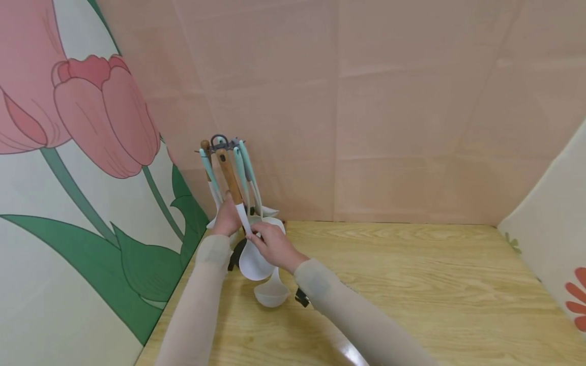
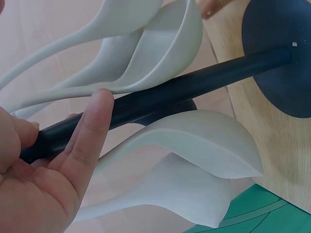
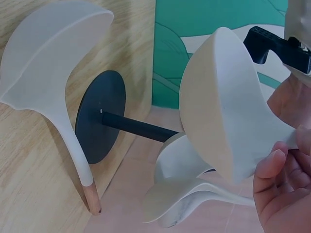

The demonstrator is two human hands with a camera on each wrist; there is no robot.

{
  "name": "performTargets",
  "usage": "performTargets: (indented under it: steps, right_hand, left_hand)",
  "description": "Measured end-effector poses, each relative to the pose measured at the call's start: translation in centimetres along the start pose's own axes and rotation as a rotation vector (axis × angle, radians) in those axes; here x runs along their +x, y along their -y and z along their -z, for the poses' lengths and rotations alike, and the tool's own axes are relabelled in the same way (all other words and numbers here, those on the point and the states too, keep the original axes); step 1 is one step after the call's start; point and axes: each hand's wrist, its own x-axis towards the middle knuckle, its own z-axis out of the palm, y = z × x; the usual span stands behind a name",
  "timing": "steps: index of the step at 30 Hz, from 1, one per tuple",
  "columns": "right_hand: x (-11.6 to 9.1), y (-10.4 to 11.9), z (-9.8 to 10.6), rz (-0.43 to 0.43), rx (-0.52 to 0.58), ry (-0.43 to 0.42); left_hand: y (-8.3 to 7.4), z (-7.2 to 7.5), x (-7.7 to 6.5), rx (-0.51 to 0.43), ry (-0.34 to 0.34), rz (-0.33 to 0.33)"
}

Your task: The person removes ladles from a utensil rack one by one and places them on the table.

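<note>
A utensil stand has a black pole [image 2: 194, 80], a round black base [image 3: 99, 116] and a rack [image 1: 220, 138] on top. My left hand [image 1: 226, 218] grips the pole, with fingers and thumb around it in the left wrist view. My right hand [image 1: 279, 246] pinches the white neck of a soup ladle [image 3: 233, 107] just above its bowl. This ladle stands bowl down, its wooden handle [image 1: 230, 178] up at the rack. Several white utensils with turquoise handles [image 1: 239, 165] hang around the pole. Another white ladle [image 1: 271, 295] lies on the table; its wooden handle shows in the right wrist view.
The wooden table [image 1: 412, 279] extends right of the stand. A pinkish sheet [image 1: 389, 127] forms the back wall. Close on the left is a wall with painted tulips [image 1: 105, 112], and a pale wall [image 1: 549, 213] stands at the far right.
</note>
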Motion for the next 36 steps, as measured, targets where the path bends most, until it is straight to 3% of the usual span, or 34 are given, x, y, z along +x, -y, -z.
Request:
performTargets:
  steps: [5,14,25,36]
  right_hand:
    - [0.0,0.0,0.2,0.015,0.0,-0.018]
    - [-0.5,0.1,0.6,-0.001,0.051,-0.026]
    - [-1.3,-0.2,0.7,-0.054,0.066,-0.026]
    - [-2.2,-0.9,1.4,-0.126,0.117,-0.039]
  left_hand:
    - [0.0,0.1,0.0,0.023,0.011,0.0]
    - [0.0,-0.3,0.5,0.162,0.014,0.018]
    - [0.3,-0.7,0.6,0.023,0.015,0.042]
    - [0.0,-0.6,0.6,0.012,0.021,0.094]
